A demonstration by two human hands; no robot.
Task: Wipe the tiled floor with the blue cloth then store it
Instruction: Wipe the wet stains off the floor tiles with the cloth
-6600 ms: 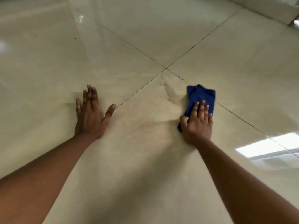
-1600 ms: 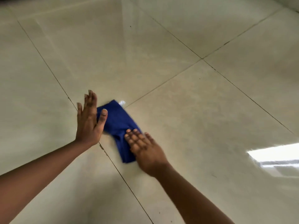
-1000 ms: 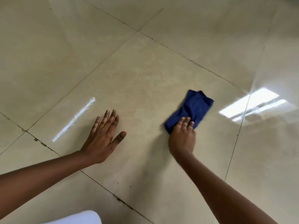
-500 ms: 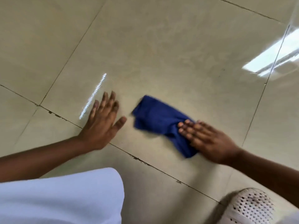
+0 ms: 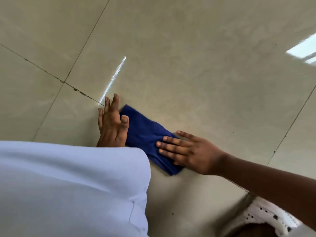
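On the glossy beige tiled floor (image 5: pixel 188 74) I see the blue cloth (image 5: pixel 145 134) lying bunched between both hands. My right hand (image 5: pixel 189 151) presses flat on its near end, fingers straight. My left hand (image 5: pixel 112 124) rests flat on the tile, relaxed, thumb touching the cloth's far edge. White clothing (image 5: pixel 68 189) fills the lower left; a white perforated shoe (image 5: pixel 266 218) sits lower right.

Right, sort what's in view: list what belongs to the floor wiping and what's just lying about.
Part of the job:
- blue cloth, flat on the floor
- tiled floor
- right hand, straight fingers pressing the cloth
- left hand, flat on the floor, thumb touching the cloth

Not part of it:
- white garment, lower left
- white perforated shoe, lower right
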